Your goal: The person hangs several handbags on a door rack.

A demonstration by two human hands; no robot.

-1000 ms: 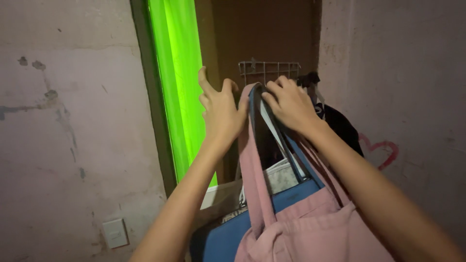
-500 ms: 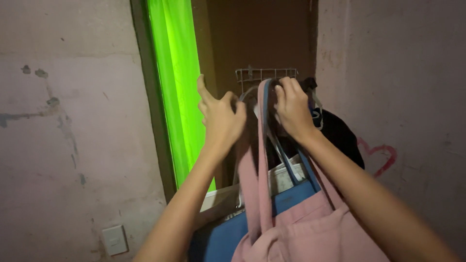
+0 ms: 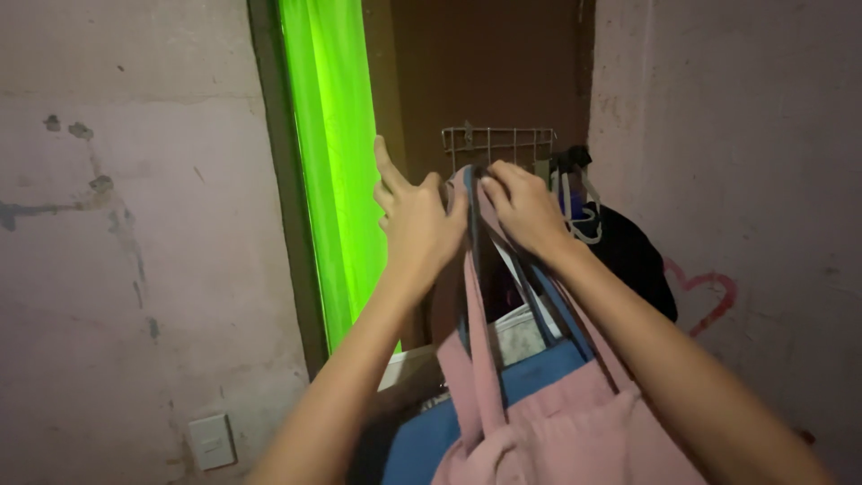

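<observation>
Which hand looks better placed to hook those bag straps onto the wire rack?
Probably the right hand: it pinches the straps just below the wire rack; the left hand only steadies them.

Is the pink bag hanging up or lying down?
Hanging: the pink bag dangles from straps pinched by both hands, left hand and right hand.

We are looking at a pink tote bag [image 3: 575, 431] of matt woven cloth, its straps [image 3: 473, 269] showing soft and unglossed where our left hand [image 3: 415, 224] and right hand [image 3: 523, 208] are pinching them. A blue bag [image 3: 422, 440] behind is looking like smooth, dull fabric. The wire rack [image 3: 498, 144] is appearing as thin pale metal. The green curtain [image 3: 337, 162] is glowing like smooth, slightly glossy sheeting. The wall [image 3: 135, 224] is showing rough, chipped matt plaster, and the switch plate [image 3: 212, 441] is looking like smooth plastic.
</observation>
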